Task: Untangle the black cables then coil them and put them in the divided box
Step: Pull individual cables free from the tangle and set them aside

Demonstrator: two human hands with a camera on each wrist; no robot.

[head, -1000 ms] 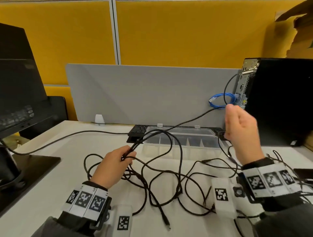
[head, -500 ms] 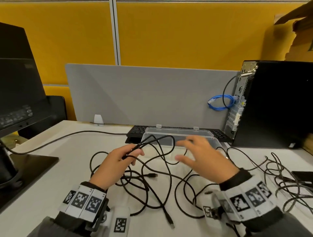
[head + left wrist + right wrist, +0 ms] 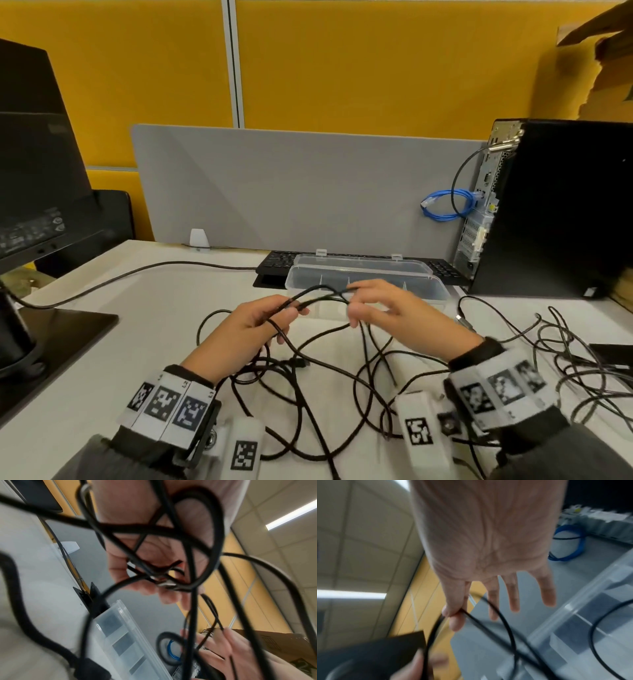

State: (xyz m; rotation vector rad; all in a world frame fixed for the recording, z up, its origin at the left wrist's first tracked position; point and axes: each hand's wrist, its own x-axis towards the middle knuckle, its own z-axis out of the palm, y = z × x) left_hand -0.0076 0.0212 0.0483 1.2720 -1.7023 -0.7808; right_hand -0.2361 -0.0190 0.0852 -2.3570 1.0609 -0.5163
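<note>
A tangle of black cables sprawls over the white desk in front of me, with more loops at the right. My left hand grips a bundle of cable strands, lifted off the desk, with a metal plug among them. My right hand pinches one strand between thumb and forefinger just right of the left hand, its other fingers spread. The clear divided box stands open right behind both hands, its compartments holding no cable.
A black keyboard lies behind the box. A black PC tower with a blue cable stands at the right, a monitor on its base at the left. A grey divider closes the back.
My right hand came down from near the PC tower, let its cable drop, and now pinches a strand beside my left hand. The left hand has lifted its bundle slightly.
</note>
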